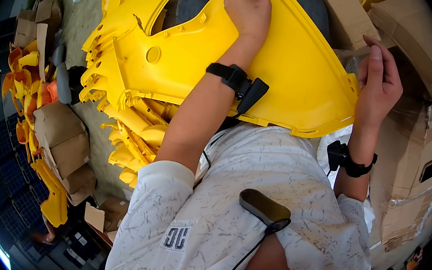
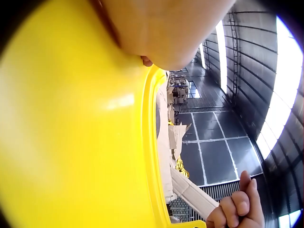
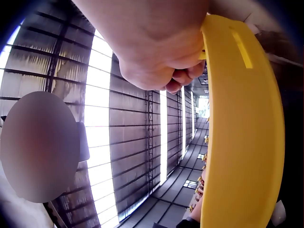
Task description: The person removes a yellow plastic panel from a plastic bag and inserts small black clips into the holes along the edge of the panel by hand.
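Observation:
A large yellow plastic panel (image 1: 293,64) with a round hole lies across the person's lap. My left hand (image 1: 249,11) is at its far edge, fingers curled over the rim; in the left wrist view a fingertip shows at the edge of the panel (image 2: 85,133), below the left hand (image 2: 166,28). Just off the panel's right edge, my right hand (image 1: 379,84) is raised with curled fingers. The left wrist view shows the right hand's thumb and forefinger (image 2: 237,209) close together, with nothing visible between them. Beside the right hand (image 3: 147,47), the panel (image 3: 242,123) stands edge-on.
More yellow panels (image 1: 128,13) are stacked to the left, with smaller yellow parts (image 1: 136,136) below them. An open cardboard box (image 1: 413,136) stands at the right, close to the right arm. Farther left are closed cardboard boxes (image 1: 61,133) and orange and yellow parts (image 1: 25,81).

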`<state>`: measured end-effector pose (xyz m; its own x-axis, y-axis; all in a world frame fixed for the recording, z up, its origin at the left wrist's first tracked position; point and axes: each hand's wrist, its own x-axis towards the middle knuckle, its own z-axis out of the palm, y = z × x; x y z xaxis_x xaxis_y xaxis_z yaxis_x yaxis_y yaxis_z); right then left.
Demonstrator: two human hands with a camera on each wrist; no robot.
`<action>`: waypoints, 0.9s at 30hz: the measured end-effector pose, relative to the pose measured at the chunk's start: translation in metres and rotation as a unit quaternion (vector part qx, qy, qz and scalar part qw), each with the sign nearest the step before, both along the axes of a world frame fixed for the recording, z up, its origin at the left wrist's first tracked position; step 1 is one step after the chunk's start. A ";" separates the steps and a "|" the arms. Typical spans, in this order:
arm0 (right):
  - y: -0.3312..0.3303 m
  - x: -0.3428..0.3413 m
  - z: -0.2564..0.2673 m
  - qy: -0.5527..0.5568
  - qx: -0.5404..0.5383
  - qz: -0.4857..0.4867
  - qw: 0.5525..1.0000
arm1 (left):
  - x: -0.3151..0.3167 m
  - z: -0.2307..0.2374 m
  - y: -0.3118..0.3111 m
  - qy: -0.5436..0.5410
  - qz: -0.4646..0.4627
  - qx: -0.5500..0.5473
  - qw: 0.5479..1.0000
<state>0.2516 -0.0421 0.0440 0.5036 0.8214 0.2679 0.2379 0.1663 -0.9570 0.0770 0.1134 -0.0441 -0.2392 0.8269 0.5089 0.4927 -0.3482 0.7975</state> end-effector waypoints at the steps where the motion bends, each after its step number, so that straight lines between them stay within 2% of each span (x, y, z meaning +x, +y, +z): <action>1: 0.001 -0.001 0.002 -0.003 -0.002 0.002 1.000 | -0.001 0.000 0.000 0.041 0.003 0.007 0.999; 3: 0.001 -0.002 0.004 -0.006 -0.004 0.005 1.000 | -0.001 0.001 0.000 0.082 0.006 0.015 0.996; 9: 0.002 0.001 -0.008 0.010 -0.009 0.021 1.000 | -0.008 0.011 0.007 0.023 -0.022 -0.012 0.999; 11: -0.005 0.001 -0.011 0.014 -0.045 0.009 0.999 | -0.021 0.032 0.005 0.033 -0.120 -0.148 0.981; 12: -0.006 0.002 -0.014 0.015 -0.046 0.003 0.999 | -0.027 0.048 0.006 0.035 -0.126 -0.149 0.980; 14: -0.005 0.003 -0.019 0.030 -0.041 0.014 0.999 | -0.043 0.080 0.014 0.120 -0.167 -0.230 0.951; 15: -0.004 0.003 -0.020 0.033 -0.038 0.009 0.999 | -0.050 0.084 0.024 0.124 -0.171 -0.228 0.951; 17: -0.004 0.003 -0.021 0.061 -0.056 0.012 0.997 | -0.060 0.089 0.052 0.198 -0.159 -0.126 0.959; 18: -0.003 0.003 -0.022 0.062 -0.051 0.004 0.997 | -0.065 0.089 0.065 0.200 -0.166 -0.120 0.958; 19: -0.003 0.004 -0.022 0.071 -0.057 0.011 0.996 | -0.069 0.091 0.073 0.167 -0.274 -0.233 0.918; 20: -0.002 0.005 -0.022 0.080 -0.063 0.018 0.995 | -0.068 0.091 0.081 0.132 -0.374 -0.340 0.852; 21: -0.001 0.005 -0.021 0.080 -0.058 0.011 0.995 | -0.068 0.089 0.086 0.116 -0.387 -0.451 0.796; 22: -0.001 0.006 -0.020 0.090 -0.069 0.013 0.994 | -0.067 0.083 0.090 0.120 -0.393 -0.448 0.794; 24: 0.000 0.007 -0.019 0.102 -0.077 0.009 0.992 | -0.069 0.061 0.098 -0.038 -0.484 -0.536 0.691; 27: -0.001 0.007 -0.022 0.103 -0.096 0.006 0.990 | -0.064 0.060 0.102 -0.055 -0.493 -0.559 0.664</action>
